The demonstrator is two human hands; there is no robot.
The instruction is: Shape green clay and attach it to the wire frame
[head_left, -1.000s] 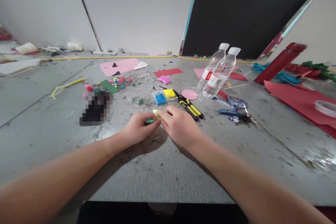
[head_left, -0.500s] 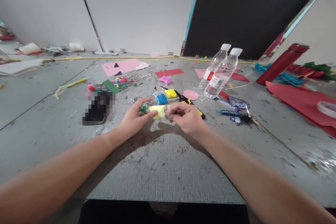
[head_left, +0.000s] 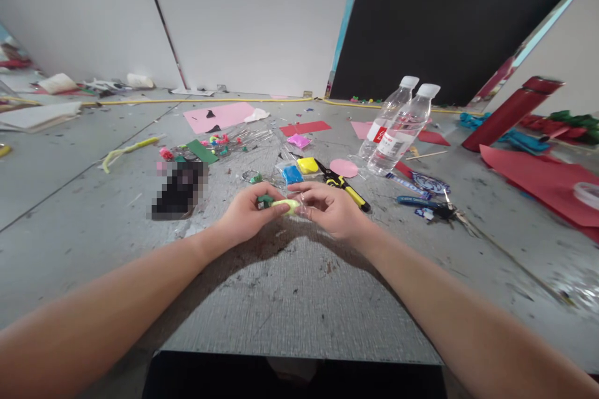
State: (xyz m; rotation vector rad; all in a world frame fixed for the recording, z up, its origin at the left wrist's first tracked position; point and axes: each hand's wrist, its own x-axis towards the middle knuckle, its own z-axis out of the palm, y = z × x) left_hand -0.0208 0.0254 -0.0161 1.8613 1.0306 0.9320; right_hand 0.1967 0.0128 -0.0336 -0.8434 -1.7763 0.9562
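Between my two hands is a small clear packet of pale yellow modelling clay [head_left: 286,206]. My left hand [head_left: 250,212] pinches its left end, thumb on the near side, and a bit of dark green material [head_left: 264,200] shows by those fingers. My right hand [head_left: 333,209] is closed on the clear plastic at the other end. Just beyond my fingertips lie a blue clay packet [head_left: 292,174] and a yellow clay packet [head_left: 307,166]. Black and yellow pliers [head_left: 347,188] rest beyond my right hand.
Two clear water bottles [head_left: 397,137] and a red flask [head_left: 512,113] stand to the right. Blue-handled pliers [head_left: 416,201] lie nearer. A blurred-out dark object [head_left: 180,190] is on the left, with pink paper [head_left: 218,116] and a pink clay packet [head_left: 298,141] farther back.
The yellow packet has tipped and now shows a narrower face between my hands. My right fingers have spread a little over it. The whole view has shifted slightly.
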